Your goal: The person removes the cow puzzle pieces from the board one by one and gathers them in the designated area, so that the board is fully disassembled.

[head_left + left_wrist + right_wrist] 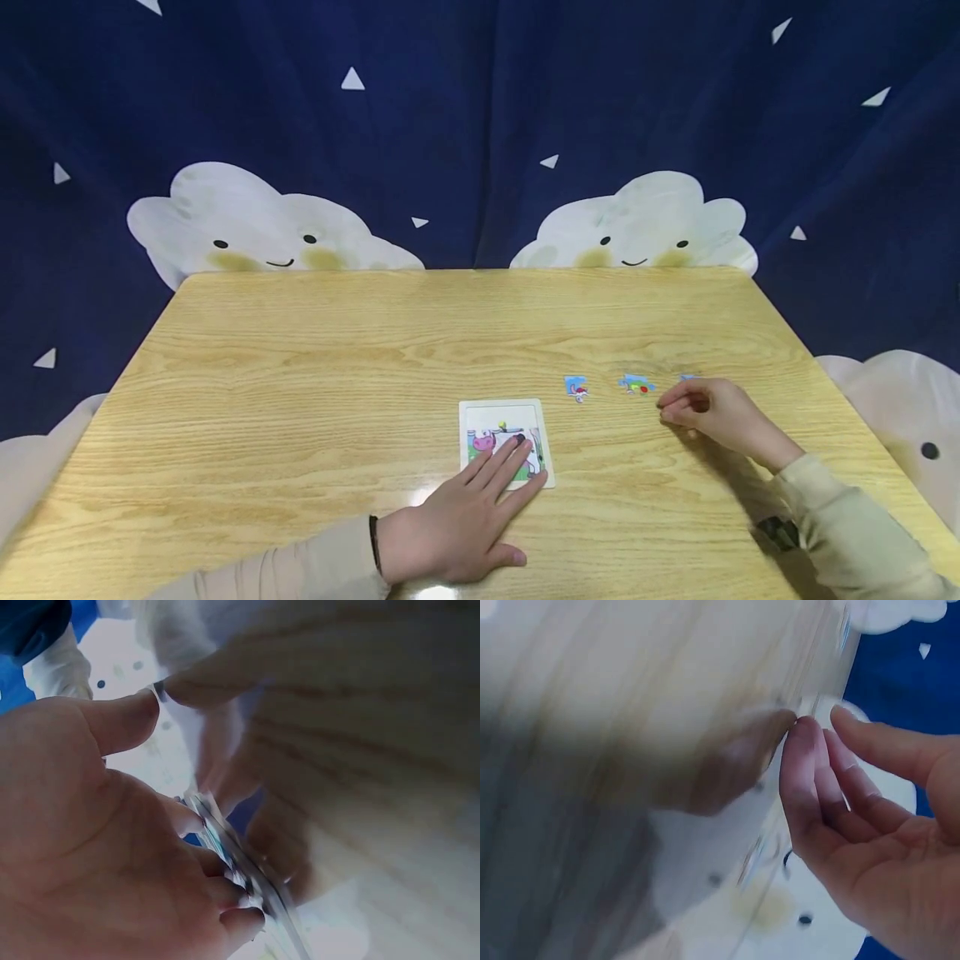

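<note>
Head only: pink-muzzled cow picture (pixel 485 442)

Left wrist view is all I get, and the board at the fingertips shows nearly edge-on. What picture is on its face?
Observer: The head view shows a pink-nosed cow on the board, partly covered by the left hand.

Operator: Any loose pieces near it?

Observer: Yes, in the head view three small pieces show on the table, beyond the board and to its right; the rightmost is partly hidden by the right hand.
</note>
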Motion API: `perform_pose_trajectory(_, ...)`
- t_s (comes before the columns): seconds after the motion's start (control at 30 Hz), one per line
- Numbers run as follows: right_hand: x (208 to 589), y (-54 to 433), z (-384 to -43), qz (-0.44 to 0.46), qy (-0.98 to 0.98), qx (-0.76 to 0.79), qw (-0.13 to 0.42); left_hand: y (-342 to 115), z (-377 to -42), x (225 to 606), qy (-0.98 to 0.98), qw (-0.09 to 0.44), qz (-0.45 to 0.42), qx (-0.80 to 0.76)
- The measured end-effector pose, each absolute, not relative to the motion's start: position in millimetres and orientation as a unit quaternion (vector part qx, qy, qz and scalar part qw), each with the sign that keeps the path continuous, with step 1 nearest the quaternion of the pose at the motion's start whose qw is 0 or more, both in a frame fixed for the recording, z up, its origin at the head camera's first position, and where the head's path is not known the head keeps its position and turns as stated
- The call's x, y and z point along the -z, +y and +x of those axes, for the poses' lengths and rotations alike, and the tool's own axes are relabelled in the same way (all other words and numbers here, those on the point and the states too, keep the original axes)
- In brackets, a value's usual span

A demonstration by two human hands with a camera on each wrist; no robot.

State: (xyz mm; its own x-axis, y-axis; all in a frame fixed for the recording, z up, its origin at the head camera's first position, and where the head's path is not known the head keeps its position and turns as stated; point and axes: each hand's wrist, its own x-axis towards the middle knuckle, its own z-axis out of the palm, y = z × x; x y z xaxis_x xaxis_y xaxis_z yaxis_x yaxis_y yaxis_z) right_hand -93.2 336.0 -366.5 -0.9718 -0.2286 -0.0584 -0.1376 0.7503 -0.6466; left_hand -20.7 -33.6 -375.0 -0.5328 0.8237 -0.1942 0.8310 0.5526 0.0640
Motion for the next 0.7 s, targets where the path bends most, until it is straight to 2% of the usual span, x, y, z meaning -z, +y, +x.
perform_pose_trajectory(0.47, 367, 243, -96, -0.214, 0.867, 0.425, 0.148, -38, -14, 380, 0.877, 0.077, 0.475, 0.022)
perform_pose_trajectory(0.7, 367, 197, -103, -0.266, 0.849, 0.432, 0.15, -38, -13, 382, 0.877, 0.072, 0.472, 0.05)
